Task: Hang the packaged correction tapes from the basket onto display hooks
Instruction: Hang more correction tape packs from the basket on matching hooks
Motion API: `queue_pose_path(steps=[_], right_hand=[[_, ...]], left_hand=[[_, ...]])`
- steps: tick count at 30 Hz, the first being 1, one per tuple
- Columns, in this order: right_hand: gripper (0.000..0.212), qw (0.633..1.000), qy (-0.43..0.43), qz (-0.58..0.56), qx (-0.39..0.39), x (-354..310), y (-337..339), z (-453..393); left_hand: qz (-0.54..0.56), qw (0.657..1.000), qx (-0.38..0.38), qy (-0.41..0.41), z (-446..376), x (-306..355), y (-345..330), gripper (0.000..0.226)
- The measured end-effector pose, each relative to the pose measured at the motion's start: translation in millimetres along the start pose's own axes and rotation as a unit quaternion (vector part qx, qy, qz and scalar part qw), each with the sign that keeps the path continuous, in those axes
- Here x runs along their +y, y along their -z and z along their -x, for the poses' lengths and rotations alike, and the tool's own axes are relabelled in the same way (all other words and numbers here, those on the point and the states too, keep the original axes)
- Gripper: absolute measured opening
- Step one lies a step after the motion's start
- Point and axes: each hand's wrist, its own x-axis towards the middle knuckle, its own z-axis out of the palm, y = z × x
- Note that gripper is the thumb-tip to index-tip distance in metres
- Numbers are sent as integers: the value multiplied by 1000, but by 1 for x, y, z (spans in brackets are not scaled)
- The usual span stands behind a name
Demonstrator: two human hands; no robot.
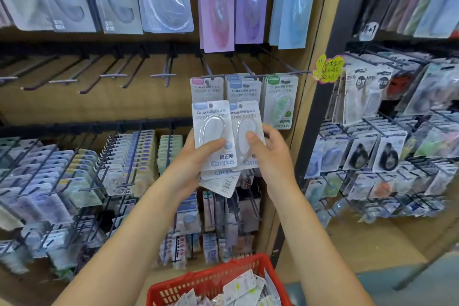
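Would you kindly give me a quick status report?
Left hand grips pack stack. Right hand pinches one pack. Hooks above, unobstructed. Basket below.

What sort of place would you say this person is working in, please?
Most likely a stationery shop aisle. Rows of metal display hooks carry carded correction tapes, a red shopping basket of stock sits below, and both hands, left and right, hold more Campus packs.

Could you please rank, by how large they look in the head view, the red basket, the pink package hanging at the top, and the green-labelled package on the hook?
1. Red basket, though cut off by the frame and nearest the camera.
2. Pink package.
3. Green-labelled package, clearly smallest.
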Motion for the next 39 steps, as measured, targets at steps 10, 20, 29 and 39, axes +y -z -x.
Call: queue_pose_path(steps=[10,20,29,39], right_hand=[[29,999,13,-35,11,-10,-2,-26],[25,998,-32,-11,43,-12,-10,-52],[45,982,-7,127,137,-5,-13,-37],[26,993,-47,59,-86,-21,-18,-1]], left_hand=[[-38,993,92,-60,1,6,14,56],[-92,988,104,-65,4,17,21,86],[-105,983,127,-76,8,13,24,76],[-145,983,48,-98,4,5,6,76]])
